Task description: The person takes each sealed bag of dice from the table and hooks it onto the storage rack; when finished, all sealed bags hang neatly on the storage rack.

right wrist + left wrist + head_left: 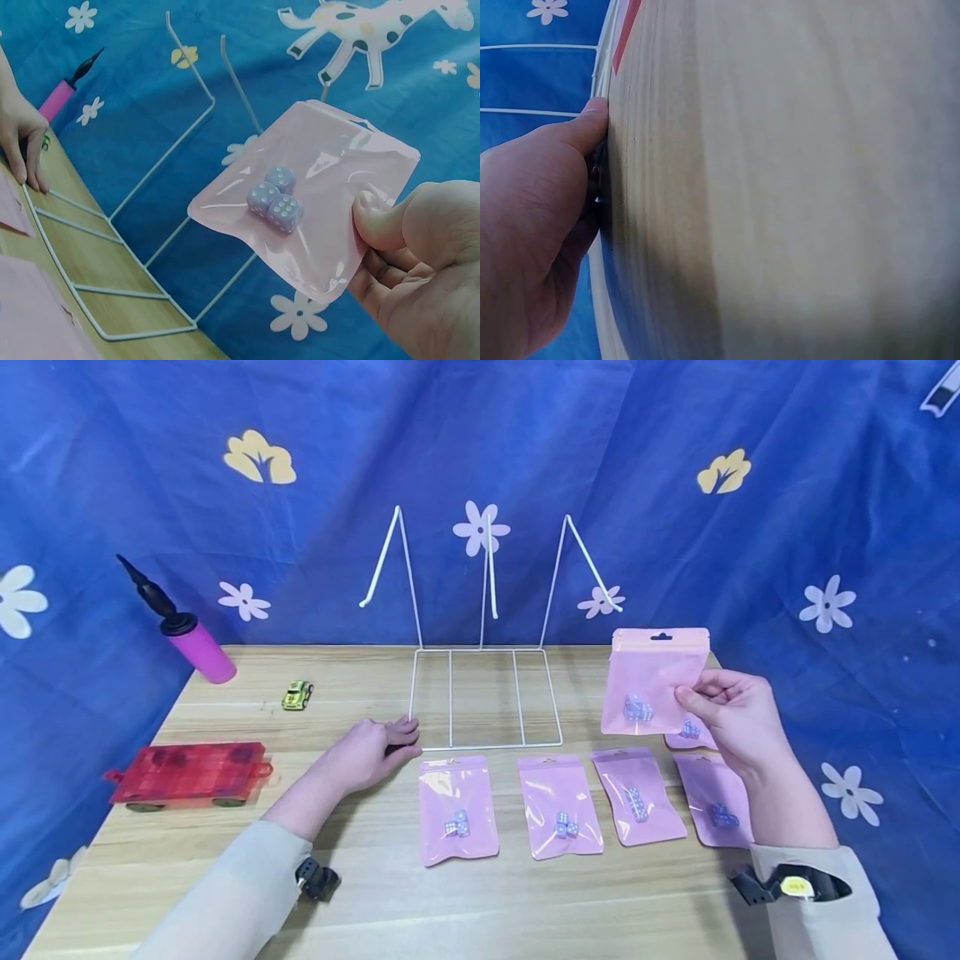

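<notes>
My right hand (731,710) pinches a pink zip bag (648,668) by its right edge, thumb in front. The bag hangs upright, right of a white wire rack (486,747), with its slotted top edge up. Several lilac dice (274,201) show inside it in the right wrist view. At the rack's front left corner, my left hand (375,747) holds the base wire between thumb and fingers. Three hooked arms rise at the back of the rack; nothing hangs on them. Several matching bags (472,781) lie flat in front, one partly hidden behind the held bag.
A red see-through toy wagon (198,768) stands left of my left arm. Behind it are a small green toy car (297,695) and a purple hand pump (202,652). A blue patterned cloth (322,552) hangs directly behind the wooden table (525,902).
</notes>
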The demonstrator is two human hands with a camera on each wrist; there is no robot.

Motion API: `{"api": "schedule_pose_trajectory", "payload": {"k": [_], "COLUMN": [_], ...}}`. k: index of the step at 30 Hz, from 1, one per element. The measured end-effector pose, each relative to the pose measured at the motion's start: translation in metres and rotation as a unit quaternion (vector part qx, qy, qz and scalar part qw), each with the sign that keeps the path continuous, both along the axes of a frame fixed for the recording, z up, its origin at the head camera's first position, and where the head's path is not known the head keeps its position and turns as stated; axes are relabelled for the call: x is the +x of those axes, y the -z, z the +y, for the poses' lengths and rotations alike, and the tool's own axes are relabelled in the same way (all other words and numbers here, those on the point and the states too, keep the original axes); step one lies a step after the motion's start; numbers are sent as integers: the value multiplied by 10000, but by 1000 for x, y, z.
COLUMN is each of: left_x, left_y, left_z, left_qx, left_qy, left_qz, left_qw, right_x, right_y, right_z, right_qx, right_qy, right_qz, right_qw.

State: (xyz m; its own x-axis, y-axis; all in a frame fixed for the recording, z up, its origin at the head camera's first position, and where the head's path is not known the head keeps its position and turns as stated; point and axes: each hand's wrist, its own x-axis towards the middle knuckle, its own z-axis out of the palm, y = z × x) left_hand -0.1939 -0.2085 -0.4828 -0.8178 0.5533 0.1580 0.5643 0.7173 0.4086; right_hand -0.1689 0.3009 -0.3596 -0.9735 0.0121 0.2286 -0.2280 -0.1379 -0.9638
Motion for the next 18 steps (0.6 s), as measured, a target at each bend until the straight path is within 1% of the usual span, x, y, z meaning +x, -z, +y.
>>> {"api": "schedule_pose_trajectory", "payload": {"k": [6,10,18], "left_x": [0,0,-1], "left_y": [-2,-3,-3], "left_z": [1,2,3], "left_qx": [-5,10,32], "left_qy": [-20,-38,-56], "left_qz": [-8,-38,-171], "left_qw": [10000,10000,9998], "right_x": [2,1,-8], "right_y": [-8,-14,-23], "right_z": [-7,-12,-25], "right_qx": [-21,86,168], "right_qy": [-195,-270,-388], "right_qz": [276,409,578], "right_qw": [9994,9988,9974]}}
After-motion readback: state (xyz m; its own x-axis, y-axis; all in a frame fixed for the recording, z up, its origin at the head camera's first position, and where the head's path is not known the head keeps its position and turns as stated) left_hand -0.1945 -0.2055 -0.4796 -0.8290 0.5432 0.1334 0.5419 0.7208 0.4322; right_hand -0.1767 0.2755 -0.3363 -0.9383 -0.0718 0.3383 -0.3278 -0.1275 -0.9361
